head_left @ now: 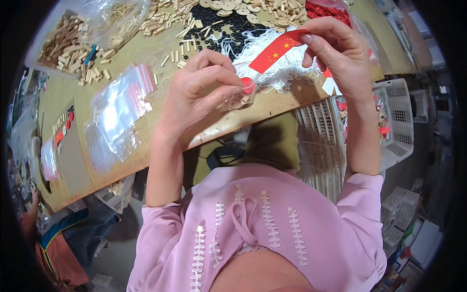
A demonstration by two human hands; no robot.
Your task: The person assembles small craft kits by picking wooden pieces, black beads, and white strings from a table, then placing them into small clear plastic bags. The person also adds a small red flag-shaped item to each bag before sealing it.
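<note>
My left hand (202,90) pinches a small clear plastic bag (239,99) with a red round piece (248,84) at its mouth, held over the near edge of the wooden table (68,97). My right hand (335,56) holds a small red paper flag with yellow stars (276,50) by its upper end, its lower corner pointing toward the bag. Behind the flag lies a tangle of white string (272,73).
A stack of clear zip bags (119,114) lies left of my hands. Wooden sticks (73,46), black discs (214,24), tan wooden discs (228,7) and red pieces (331,12) cover the far table. A white plastic basket (396,121) stands at the right.
</note>
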